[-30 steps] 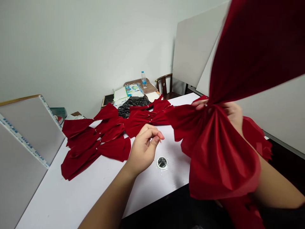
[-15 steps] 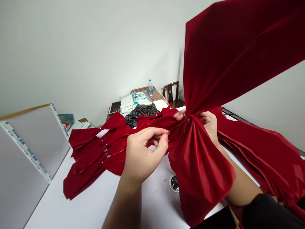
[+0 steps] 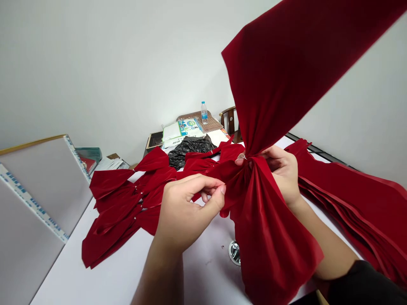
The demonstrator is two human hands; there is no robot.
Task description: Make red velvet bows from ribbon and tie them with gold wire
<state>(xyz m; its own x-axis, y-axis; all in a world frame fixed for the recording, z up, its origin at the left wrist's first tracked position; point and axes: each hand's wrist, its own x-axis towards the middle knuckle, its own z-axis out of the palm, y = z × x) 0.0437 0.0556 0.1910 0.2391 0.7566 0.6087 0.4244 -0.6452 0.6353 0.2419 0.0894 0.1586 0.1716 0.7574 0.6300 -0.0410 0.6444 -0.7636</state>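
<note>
My left hand (image 3: pixel 187 207) has thumb and forefinger pressed together at the edge of the folds; I cannot tell if anything thin sits between them. My right hand (image 3: pixel 284 171) pinches the red cloth (image 3: pixel 267 224) at its waist, held up over the white table (image 3: pixel 117 258). Below the pinch it falls in deep, glossy pleats, brighter crimson; above, it fans into a broad, dark, matte panel running out of view. A small silvery glint (image 3: pixel 243 156) marks the gather. Right of it lie stacked red lengths (image 3: pixel 352 203); to the left, gathered red bows (image 3: pixel 121 216) overlap. Farther off sits a crumpled black bag (image 3: pixel 190 149).
</note>
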